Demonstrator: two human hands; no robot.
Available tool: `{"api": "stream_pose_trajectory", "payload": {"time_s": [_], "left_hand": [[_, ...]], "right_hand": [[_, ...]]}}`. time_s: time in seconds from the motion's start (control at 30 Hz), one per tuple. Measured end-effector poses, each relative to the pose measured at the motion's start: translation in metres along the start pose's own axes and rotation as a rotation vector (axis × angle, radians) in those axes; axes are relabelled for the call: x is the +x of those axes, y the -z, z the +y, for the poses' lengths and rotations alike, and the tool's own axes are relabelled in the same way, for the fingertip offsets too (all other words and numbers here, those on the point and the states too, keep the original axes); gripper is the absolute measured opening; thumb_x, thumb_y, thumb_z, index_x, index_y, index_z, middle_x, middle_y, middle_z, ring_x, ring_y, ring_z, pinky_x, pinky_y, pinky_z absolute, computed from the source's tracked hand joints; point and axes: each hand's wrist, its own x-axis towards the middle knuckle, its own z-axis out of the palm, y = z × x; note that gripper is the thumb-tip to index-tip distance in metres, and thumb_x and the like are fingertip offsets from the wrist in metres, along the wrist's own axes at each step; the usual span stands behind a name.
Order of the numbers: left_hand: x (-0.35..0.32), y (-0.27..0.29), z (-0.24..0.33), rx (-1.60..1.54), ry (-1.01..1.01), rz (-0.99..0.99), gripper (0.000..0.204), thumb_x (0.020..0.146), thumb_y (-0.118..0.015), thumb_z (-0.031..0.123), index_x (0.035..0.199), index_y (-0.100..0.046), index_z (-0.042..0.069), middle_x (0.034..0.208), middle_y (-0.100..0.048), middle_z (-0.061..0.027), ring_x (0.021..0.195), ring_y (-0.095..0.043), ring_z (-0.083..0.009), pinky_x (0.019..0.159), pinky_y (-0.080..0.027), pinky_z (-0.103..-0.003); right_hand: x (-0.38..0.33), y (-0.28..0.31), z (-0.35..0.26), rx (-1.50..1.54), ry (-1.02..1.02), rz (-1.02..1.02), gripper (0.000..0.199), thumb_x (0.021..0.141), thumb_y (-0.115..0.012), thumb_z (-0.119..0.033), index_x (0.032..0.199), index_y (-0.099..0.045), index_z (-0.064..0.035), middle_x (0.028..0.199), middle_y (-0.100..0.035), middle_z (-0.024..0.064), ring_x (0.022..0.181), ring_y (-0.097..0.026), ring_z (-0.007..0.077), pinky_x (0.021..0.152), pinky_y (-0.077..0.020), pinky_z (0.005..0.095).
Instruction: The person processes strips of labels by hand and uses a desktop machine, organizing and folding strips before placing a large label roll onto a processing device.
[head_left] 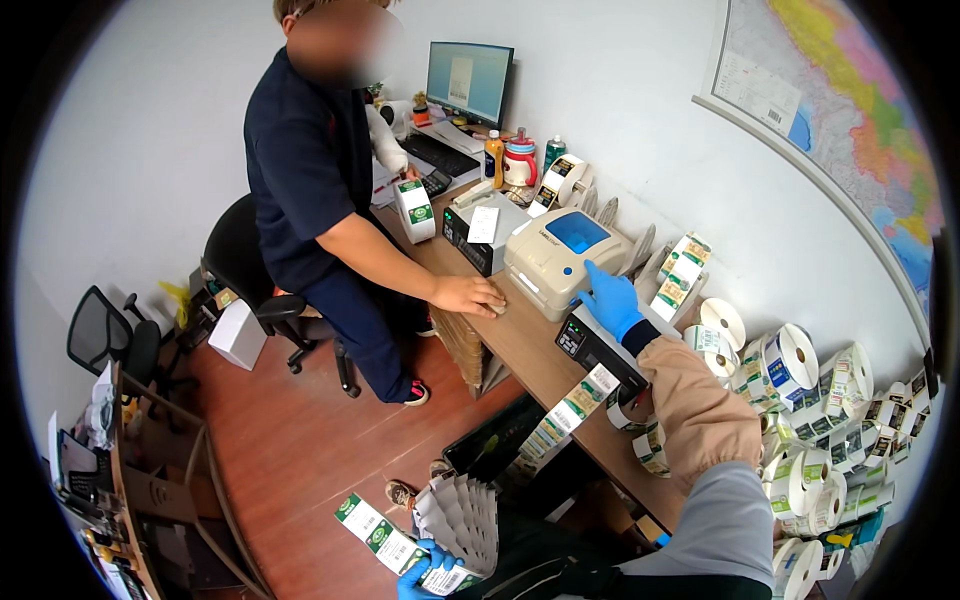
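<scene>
- Blue-gloved right hand (608,298) is up on the desk, fingers held loosely together with the index finger out, its tip touching the front right corner of the beige label printer (562,252).
- That printer sits on the wooden desk (520,340), its blue window on top, with a black printer (600,348) just beside it under the person's wrist.
- From the black printer a strip of green-and-white labels (572,410) hangs over the desk edge, running down toward the floor.
- Left hand (425,572), also in a blue glove, is low at the bottom edge, fingers curled and pinching a stack of fan-folded labels (462,522); a short run of printed labels (375,532) sticks out to the left of it.
- The fold stack fans open above the glove, white backing showing, over the reddish floor (290,440).
- Across the desk a co-worker in a dark blue top stands close, one bare hand (470,295) laid flat on the desk edge, fingers pressed together, just left of the beige printer and well apart from the gloved hand.
- Another label roll (415,208) stands upright near that person's elbow.
- To the right of the arm, a heap of label rolls (800,400) is piled along the wall, under a coloured map (840,110).
- At the far end of the desk a monitor (468,80) glows, keyboard (440,155) in front, bottles (518,160) beside it.
</scene>
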Motion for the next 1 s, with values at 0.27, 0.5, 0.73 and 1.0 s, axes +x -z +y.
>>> {"api": "stream_pose_trajectory", "payload": {"time_s": [0.27, 0.5, 0.73, 1.0], "left_hand": [[-0.010, -0.017, -0.001, 0.048, -0.048, 0.023, 0.027, 0.091, -0.056, 0.014, 0.114, -0.053, 0.002, 0.089, -0.051, -0.0086, 0.088, -0.049, -0.0254, 0.088, -0.040, -0.039], [-0.009, 0.011, -0.006, 0.063, -0.208, -0.158, 0.033, 0.085, -0.060, 0.016, 0.114, -0.054, 0.001, 0.085, -0.051, -0.0089, 0.083, -0.051, -0.0271, 0.087, -0.044, -0.048], [-0.012, 0.009, -0.003, 0.008, -0.239, -0.306, 0.039, 0.084, -0.062, 0.011, 0.121, -0.054, 0.000, 0.085, -0.051, -0.0097, 0.087, -0.054, -0.0294, 0.094, -0.043, -0.049], [-0.018, -0.028, 0.023, 0.298, -0.383, -0.383, 0.038, 0.087, -0.068, 0.018, 0.114, -0.058, -0.007, 0.083, -0.060, -0.0090, 0.078, -0.058, -0.0200, 0.079, -0.049, -0.035]], "right_hand": [[0.009, -0.026, -0.063, -0.275, -0.233, 0.104, 0.128, 0.064, -0.085, -0.050, 0.158, -0.008, -0.0082, 0.160, -0.013, 0.0248, 0.141, -0.027, 0.0463, 0.106, -0.0389, 0.0501], [0.026, -0.018, -0.055, -0.052, -0.106, 0.259, 0.108, 0.074, -0.080, -0.026, 0.157, -0.013, -0.0106, 0.160, -0.011, 0.0233, 0.140, -0.029, 0.0465, 0.105, -0.0442, 0.0474], [0.031, -0.019, -0.075, -0.020, -0.041, 0.201, 0.061, 0.076, -0.078, -0.020, 0.129, -0.052, -0.0073, 0.158, -0.019, 0.0230, 0.142, -0.028, 0.0425, 0.108, -0.0400, 0.0476], [-0.007, -0.028, -0.097, 0.081, 0.031, 0.229, 0.056, 0.077, -0.079, -0.023, 0.123, -0.056, -0.0006, 0.136, -0.051, 0.0260, 0.126, -0.049, 0.0380, 0.104, -0.0418, 0.0457]]}}
